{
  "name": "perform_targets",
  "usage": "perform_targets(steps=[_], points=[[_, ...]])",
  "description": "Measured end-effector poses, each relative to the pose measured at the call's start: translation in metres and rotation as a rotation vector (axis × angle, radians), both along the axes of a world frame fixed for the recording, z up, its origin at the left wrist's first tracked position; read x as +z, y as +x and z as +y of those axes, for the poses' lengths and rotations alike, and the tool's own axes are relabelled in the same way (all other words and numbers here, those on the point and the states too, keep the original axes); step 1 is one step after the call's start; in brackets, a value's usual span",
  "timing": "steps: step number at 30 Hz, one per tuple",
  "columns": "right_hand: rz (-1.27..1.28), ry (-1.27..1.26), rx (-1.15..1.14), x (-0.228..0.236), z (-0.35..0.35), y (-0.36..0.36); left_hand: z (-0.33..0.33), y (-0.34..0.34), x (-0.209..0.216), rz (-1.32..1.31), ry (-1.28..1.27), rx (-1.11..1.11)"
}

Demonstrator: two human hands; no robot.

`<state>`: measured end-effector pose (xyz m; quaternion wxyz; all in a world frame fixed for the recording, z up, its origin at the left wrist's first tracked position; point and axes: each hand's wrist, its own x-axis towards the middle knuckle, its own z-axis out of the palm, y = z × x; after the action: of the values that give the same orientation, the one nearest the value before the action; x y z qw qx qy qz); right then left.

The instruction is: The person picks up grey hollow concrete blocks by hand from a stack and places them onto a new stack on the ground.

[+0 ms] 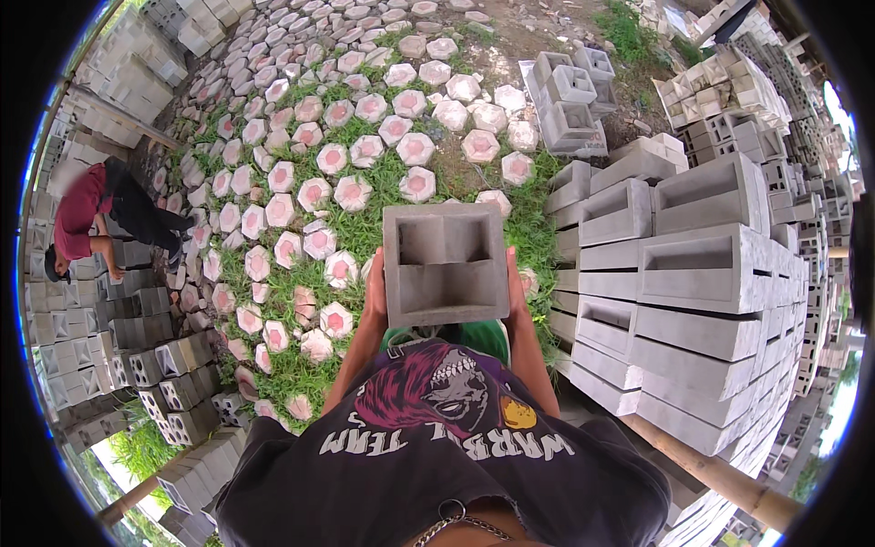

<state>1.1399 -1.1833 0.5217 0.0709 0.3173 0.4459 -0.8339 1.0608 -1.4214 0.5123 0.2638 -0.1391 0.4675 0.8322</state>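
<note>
A grey concrete ventilation block (445,271) is held up in front of my body, its divided hollow face turned upward. My left hand (375,284) grips its left side and my right hand (517,284) its right side. Both hands are closed against the block, with most fingers hidden along its sides. Below the block a bit of green cloth (492,339) shows above my dark printed shirt.
Hexagonal pavers (351,193) with reddish centres lie in grass ahead. Stacked concrete blocks (697,310) rise at the right, beside a wooden pole (720,479). Several blocks (570,128) stand at the far right. A person (100,214) bends beside block stacks (173,374) on the left.
</note>
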Motion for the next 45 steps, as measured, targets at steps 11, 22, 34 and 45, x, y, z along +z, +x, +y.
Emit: perform_targets(steps=[11,22,34,45], points=[[0.042,-0.009,0.051,0.006,0.024,-0.203,0.031,-0.17,0.039,-0.023,-0.081,0.17],[0.021,-0.016,0.062,0.014,0.011,-0.41,0.005,-0.405,-0.009,-0.035,0.009,0.037],[0.001,0.025,-0.077,-0.013,0.074,-0.595,0.078,-0.618,-0.006,0.0,0.037,-0.098],[-0.008,0.125,-0.243,0.008,0.193,-0.779,0.215,-0.832,0.014,0.089,0.215,-0.286]])
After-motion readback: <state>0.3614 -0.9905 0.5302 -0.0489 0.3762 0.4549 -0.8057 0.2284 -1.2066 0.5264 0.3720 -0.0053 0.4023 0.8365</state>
